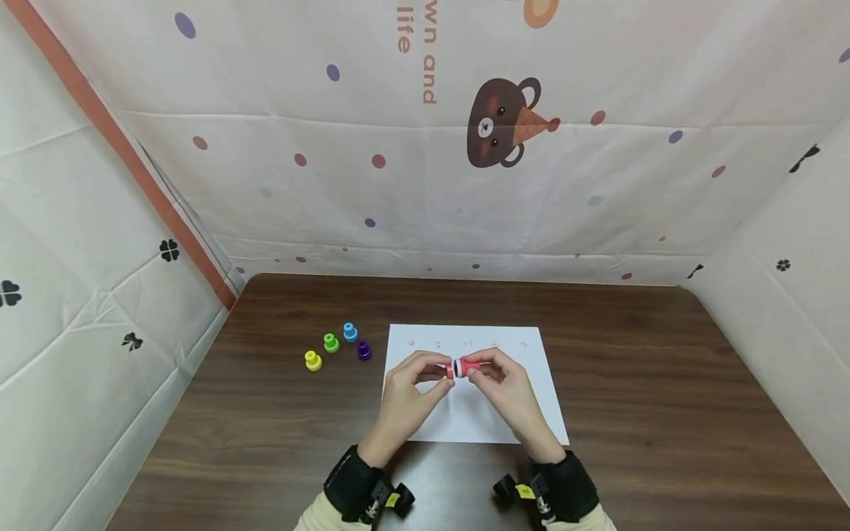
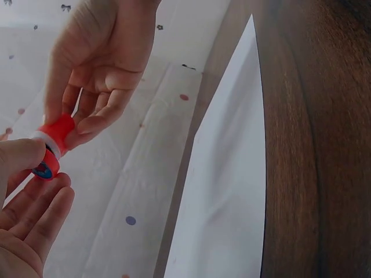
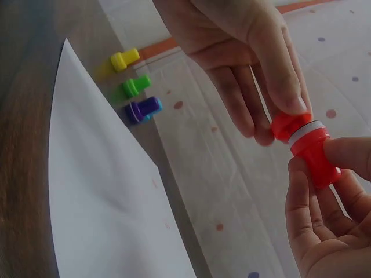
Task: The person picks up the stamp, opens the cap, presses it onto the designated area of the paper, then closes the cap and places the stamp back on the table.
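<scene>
Over the white paper [image 1: 478, 420], both hands meet at a small red stamp. My left hand [image 1: 413, 394] pinches its red cap [image 3: 288, 125] between thumb and fingers. The stamp's red body [image 3: 317, 157], with a white ring at its end, is pinched by my right hand [image 1: 510, 391]. Cap and body lie in line, end to end; in the head view a thin gap seems to part them. A blue picture shows on the cap's end in the left wrist view. Faint small stamped marks [image 1: 494, 344] run along the paper's far edge.
Left of the paper stand several stamps: yellow [image 1: 313, 361], green [image 1: 331, 343], light blue [image 1: 350, 332] and purple [image 1: 364, 349]. The brown wooden table [image 1: 664, 398] extends to both sides. Printed white cloth [image 1: 425, 192] hangs behind it and at the sides.
</scene>
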A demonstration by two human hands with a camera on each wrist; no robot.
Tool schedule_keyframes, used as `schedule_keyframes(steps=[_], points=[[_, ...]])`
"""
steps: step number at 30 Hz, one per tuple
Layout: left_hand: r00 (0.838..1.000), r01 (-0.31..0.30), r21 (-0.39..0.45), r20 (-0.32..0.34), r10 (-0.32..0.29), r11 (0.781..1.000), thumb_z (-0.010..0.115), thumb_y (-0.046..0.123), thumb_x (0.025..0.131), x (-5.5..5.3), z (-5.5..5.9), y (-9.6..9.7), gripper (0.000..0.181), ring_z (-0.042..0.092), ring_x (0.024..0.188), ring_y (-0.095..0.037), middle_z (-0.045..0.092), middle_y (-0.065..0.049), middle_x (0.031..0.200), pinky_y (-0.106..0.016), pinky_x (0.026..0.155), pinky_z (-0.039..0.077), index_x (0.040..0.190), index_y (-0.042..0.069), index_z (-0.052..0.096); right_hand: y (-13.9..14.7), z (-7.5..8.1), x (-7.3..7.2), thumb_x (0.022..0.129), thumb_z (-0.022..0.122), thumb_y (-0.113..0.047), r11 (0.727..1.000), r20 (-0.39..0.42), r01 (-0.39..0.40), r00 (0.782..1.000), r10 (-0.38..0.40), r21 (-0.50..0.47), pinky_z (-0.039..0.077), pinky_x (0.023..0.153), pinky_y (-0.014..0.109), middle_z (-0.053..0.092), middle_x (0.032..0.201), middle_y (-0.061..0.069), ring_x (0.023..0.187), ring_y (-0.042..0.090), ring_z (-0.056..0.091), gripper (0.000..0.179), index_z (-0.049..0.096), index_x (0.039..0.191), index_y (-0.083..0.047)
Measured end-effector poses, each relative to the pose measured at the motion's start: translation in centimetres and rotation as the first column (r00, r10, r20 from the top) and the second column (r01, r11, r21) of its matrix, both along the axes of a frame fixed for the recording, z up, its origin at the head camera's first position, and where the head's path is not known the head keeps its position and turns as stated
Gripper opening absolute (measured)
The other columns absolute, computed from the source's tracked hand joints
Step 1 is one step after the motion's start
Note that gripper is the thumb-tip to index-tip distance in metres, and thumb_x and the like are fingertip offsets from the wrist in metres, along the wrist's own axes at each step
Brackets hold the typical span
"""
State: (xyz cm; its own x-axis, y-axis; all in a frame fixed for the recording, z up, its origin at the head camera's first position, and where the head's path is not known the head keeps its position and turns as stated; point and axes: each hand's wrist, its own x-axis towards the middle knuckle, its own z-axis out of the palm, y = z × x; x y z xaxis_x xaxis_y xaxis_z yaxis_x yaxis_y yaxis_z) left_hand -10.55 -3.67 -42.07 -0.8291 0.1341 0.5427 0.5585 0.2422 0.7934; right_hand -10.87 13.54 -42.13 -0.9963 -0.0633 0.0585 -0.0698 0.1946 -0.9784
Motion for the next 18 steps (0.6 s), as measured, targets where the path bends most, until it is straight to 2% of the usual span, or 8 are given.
schedule_keyframes(steps=[4,10,12,18], points=[[1.0,0.002,0.004,-0.007,-0.002,1.0,0.072,-0.008,0.073,0.7,1.4,0.0,0.024,0.066,0.076,-0.026,0.065,-0.015,0.09,-0.034,0.069,0.057,0.095,-0.003,0.065,-0.5,0.2,0.2,0.083,0.067,-0.008,1.0,0.023,-0.003,1.0,0.003,-0.006,0.052,0.078,0.019,0.063,0.101,0.009,0.087,0.013,0.063,0.019,0.063,0.102,-0.007],[1.0,0.009,0.003,0.002,-0.009,1.0,0.071,-0.006,0.075,0.9,1.8,0.0,0.022,0.066,0.078,-0.024,0.065,-0.014,0.092,-0.034,0.07,0.057,0.096,-0.002,0.065,-1.1,2.1,1.0,0.084,0.064,-0.002,1.0,0.034,-0.018,0.999,0.018,0.003,0.052,0.077,0.018,0.063,0.103,0.013,0.086,0.011,0.063,0.019,0.062,0.103,-0.001],[1.0,0.008,-0.004,-0.009,-0.008,1.0,0.071,-0.006,0.074,0.7,1.5,0.0,0.022,0.066,0.078,-0.024,0.066,-0.014,0.091,-0.034,0.069,0.057,0.095,-0.002,0.065,-1.3,2.3,1.1,0.084,0.064,-0.002,1.0,0.029,-0.016,0.999,0.015,0.012,0.052,0.077,0.018,0.063,0.103,0.013,0.086,0.011,0.062,0.019,0.062,0.102,0.0],[0.998,-0.009,-0.031,-0.057,0.007,0.999,0.073,0.001,0.075,-0.3,-0.9,0.0,0.023,0.066,0.079,-0.018,0.067,-0.009,0.092,-0.027,0.069,0.057,0.097,0.003,0.067,-0.9,0.2,0.4,0.083,0.068,-0.009,1.0,0.038,0.006,0.999,-0.006,-0.005,0.052,0.078,0.019,0.064,0.103,0.007,0.089,0.014,0.062,0.018,0.065,0.101,-0.007]])
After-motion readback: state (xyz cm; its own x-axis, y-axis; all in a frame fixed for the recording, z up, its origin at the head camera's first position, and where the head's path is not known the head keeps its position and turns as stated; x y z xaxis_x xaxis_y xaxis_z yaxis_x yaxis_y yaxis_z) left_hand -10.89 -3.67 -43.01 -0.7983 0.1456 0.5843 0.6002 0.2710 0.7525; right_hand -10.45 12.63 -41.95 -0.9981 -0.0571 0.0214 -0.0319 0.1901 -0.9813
